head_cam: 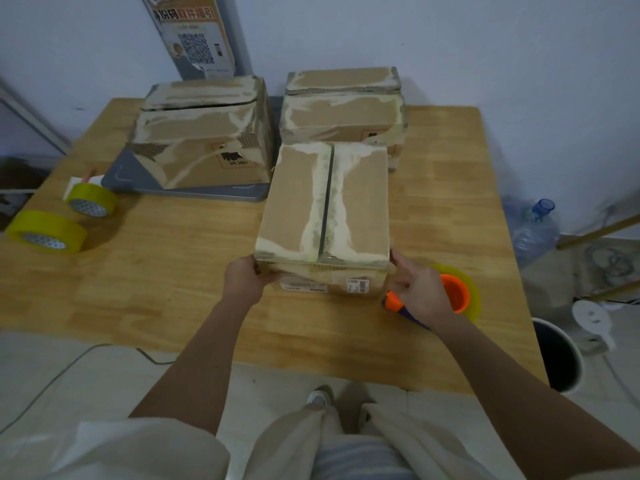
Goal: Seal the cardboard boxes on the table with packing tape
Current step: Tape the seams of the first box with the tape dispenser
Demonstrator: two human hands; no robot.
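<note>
Boxes fill the head view, the only one I have. The near box (323, 216) stands on the wooden surface (180, 271), its top flaps closed, a dark seam running down the middle between patches of old tape residue. My left hand (244, 277) holds its near left corner, fingers curled round the edge. My right hand (417, 289) is at the near right corner, fingers loosely bent against the side; I cannot tell if they truly grip it. Just beside that hand, partly under it, lies a tape dispenser (457, 294) with an orange core and a yellowish roll.

Behind the near box, touching it, sits the right box (343, 109). The left box (204, 133) stands on a grey tray (194, 192), with a gap showing in its top. Two yellow tape rolls (91, 199) (46, 232) lie at the surface's left edge, well apart from the boxes. A dark bin (557, 358) stands on the floor at the right.
</note>
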